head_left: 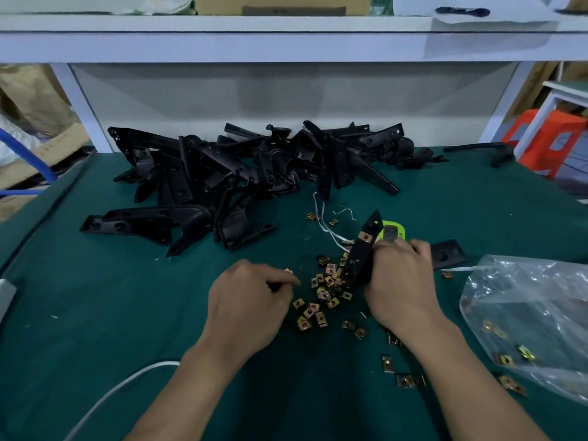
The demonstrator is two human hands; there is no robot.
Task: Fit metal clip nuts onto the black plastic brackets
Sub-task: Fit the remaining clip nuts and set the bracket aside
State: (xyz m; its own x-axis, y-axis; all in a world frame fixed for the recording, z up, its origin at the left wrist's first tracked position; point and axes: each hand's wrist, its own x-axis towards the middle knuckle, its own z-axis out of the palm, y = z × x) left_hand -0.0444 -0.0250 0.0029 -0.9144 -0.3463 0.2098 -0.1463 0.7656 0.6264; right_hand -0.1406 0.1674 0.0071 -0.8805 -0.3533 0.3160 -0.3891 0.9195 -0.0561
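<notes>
Black bracket gripped in R hand; L hand pinches clip nut.

No legible text or labels

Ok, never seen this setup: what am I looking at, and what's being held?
No machine here: a person's bare hands, filmed downward by one head-worn camera. The right hand grips a long black plastic bracket already carrying one nut. The left hand seems to pinch a small brass-coloured metal clip nut. On the green table mat lie loose clip nuts, a pile of black brackets behind them, and a clear plastic bag at right.
</notes>
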